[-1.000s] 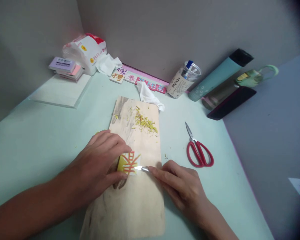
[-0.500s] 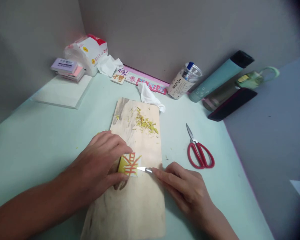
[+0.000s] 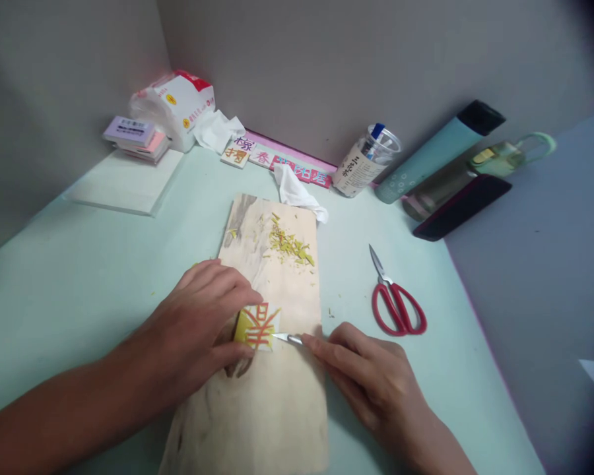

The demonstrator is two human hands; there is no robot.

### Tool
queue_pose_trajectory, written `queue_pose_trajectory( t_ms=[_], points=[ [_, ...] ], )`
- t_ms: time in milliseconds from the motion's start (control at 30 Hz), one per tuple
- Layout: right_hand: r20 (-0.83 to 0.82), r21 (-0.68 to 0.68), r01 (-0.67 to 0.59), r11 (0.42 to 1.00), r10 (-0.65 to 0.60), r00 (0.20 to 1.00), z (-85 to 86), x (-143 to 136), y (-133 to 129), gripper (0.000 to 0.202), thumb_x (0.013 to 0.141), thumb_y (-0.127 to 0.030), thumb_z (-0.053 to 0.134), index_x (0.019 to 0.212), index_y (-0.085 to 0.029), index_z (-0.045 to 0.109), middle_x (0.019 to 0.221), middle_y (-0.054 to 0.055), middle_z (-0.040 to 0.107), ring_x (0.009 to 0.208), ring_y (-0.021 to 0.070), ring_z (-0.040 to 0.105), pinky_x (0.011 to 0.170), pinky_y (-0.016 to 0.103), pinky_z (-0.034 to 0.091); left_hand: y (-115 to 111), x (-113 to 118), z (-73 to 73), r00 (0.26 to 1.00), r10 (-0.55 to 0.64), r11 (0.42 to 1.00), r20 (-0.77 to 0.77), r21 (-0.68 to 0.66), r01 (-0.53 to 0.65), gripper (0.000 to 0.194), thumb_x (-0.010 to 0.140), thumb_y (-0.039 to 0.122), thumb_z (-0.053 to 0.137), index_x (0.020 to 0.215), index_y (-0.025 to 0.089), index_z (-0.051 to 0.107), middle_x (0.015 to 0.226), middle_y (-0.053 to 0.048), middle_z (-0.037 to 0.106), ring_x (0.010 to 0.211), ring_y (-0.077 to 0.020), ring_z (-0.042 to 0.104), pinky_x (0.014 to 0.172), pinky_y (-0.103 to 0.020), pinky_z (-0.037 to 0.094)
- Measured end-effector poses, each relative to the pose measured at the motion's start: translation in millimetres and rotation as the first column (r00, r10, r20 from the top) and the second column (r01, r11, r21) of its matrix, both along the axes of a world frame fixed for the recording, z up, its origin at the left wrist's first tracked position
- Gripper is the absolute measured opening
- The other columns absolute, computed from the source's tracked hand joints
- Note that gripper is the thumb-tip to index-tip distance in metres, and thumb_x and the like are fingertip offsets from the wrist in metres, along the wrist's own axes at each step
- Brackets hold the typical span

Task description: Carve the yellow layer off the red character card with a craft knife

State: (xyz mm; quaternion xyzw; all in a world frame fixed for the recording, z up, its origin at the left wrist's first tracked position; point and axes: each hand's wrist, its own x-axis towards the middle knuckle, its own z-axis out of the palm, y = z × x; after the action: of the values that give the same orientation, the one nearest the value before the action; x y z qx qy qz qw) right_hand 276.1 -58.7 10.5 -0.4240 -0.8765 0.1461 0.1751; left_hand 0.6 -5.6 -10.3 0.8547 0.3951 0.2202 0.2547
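Landmark: the wooden board point(image 3: 287, 422).

Left hand point(image 3: 202, 313) is bracing a small yellow-and-white block point(image 3: 258, 330), marked with an orange-red character, on the board's middle stretch. Its grip is half closing around the block, fingers at the upper edge and thumb at the lower, presumably to be stopping it from sliding. Right hand point(image 3: 366, 373) is holding a slim knife point(image 3: 291, 339) over the board's right side; this grip is closing fully around the handle, pen-fashion, probably for fine steering. The tip is pointing at the block's right edge; whether it is touching, I cannot tell. The board is lying beneath the block, likely shielding the surface point(image 3: 94, 277) from the blade. Yellow shavings point(image 3: 291, 245) are gathering toward the board's far end, apart from the blade. Scissors point(image 3: 400, 307) are lying right of the board, handles nearer the person, which would be suiting a right-hand reach.

Counts: one board, one block under the hand, one knife, one pair of scissors. Beyond the board: one tissue pack point(image 3: 185, 109), two crumpled tissues (one point(image 3: 297, 194) lying just beside the board's far edge), one plastic cup point(image 3: 359, 170) holding pens. Right and beyond: one teal bottle point(image 3: 435, 158), one green-lidded bottle point(image 3: 497, 159), one dark case point(image 3: 460, 208). Pens and shavings are defying an exact count.
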Motion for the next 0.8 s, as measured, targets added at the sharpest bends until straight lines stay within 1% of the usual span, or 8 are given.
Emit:
queue_pose_trajectory(
  t_ms=[200, 300, 400, 467, 600, 800],
  points=[
    [0.005, 0.065, -0.008, 0.998, 0.008, 1.000, 0.1, -7.1, 0.9, 0.029, 0.104, -0.017, 0.045, 0.126, -0.017, 0.064, 0.079, 0.001, 0.055, 0.058, 0.0109, 0.046, 0.050, 0.025, 0.034, 1.3, -0.1, 0.9, 1.000, -0.012, 1.000, 0.005, 0.000, 0.012, 0.048, 0.071, 0.014, 0.088, 0.109, 0.024, 0.060, 0.110, 0.001, 0.062, 0.109, -0.0247, 0.050, 0.098, -0.039, 0.034],
    [0.015, 0.045, -0.011, 0.999, 0.010, 1.000, 2.1, -5.5, 0.9, 0.029, 0.104, -0.017, 0.046, 0.128, -0.018, 0.063, 0.080, 0.001, 0.055, 0.057, 0.0108, 0.046, 0.050, 0.025, 0.034, 1.5, -0.4, 0.5, 1.000, -0.009, 1.000, 0.007, 0.005, 0.009, 0.051, 0.070, 0.014, 0.089, 0.110, 0.025, 0.060, 0.111, 0.002, 0.062, 0.111, -0.0240, 0.050, 0.099, -0.039, 0.033],
    [0.031, 0.008, -0.012, 1.000, 0.012, 0.999, 5.3, -3.7, 0.9, 0.028, 0.105, -0.017, 0.046, 0.127, -0.019, 0.063, 0.080, 0.001, 0.056, 0.058, 0.0105, 0.047, 0.051, 0.024, 0.035, 1.5, -0.1, 0.9, 1.000, -0.013, 1.000, 0.008, 0.002, 0.013, 0.050, 0.071, 0.015, 0.090, 0.110, 0.025, 0.060, 0.110, 0.002, 0.062, 0.110, -0.0236, 0.050, 0.099, -0.038, 0.033],
    [0.024, 0.017, -0.008, 1.000, 0.008, 1.000, 6.4, -5.2, 1.4, 0.028, 0.105, -0.017, 0.045, 0.126, -0.019, 0.064, 0.080, 0.001, 0.056, 0.057, 0.0105, 0.047, 0.050, 0.024, 0.035, 1.3, 0.3, 1.2, 1.000, -0.009, 1.000, 0.006, 0.000, 0.009, 0.050, 0.071, 0.017, 0.090, 0.110, 0.025, 0.061, 0.110, 0.002, 0.062, 0.109, -0.0235, 0.050, 0.099, -0.038, 0.033],
    [0.012, 0.052, 0.004, 0.999, -0.004, 1.000, 5.0, -10.3, 1.6, 0.029, 0.104, -0.017, 0.045, 0.126, -0.017, 0.064, 0.080, 0.002, 0.056, 0.058, 0.0113, 0.048, 0.050, 0.025, 0.035, 1.4, 0.2, 0.2, 1.000, -0.007, 1.000, 0.004, 0.002, 0.007, 0.050, 0.070, 0.014, 0.089, 0.110, 0.025, 0.061, 0.111, 0.002, 0.062, 0.111, -0.0238, 0.050, 0.099, -0.038, 0.034],
    [0.043, 0.038, 0.009, 0.999, -0.011, 0.999, 2.5, -5.5, -1.9, 0.031, 0.104, -0.016, 0.045, 0.129, -0.018, 0.063, 0.080, 0.002, 0.056, 0.058, 0.0110, 0.050, 0.050, 0.025, 0.036, 2.1, -0.2, -0.6, 1.000, -0.010, 1.000, -0.009, 0.001, 0.010, 0.053, 0.070, 0.017, 0.091, 0.112, 0.026, 0.061, 0.112, 0.002, 0.062, 0.111, -0.0239, 0.050, 0.100, -0.039, 0.033]
  ],
)
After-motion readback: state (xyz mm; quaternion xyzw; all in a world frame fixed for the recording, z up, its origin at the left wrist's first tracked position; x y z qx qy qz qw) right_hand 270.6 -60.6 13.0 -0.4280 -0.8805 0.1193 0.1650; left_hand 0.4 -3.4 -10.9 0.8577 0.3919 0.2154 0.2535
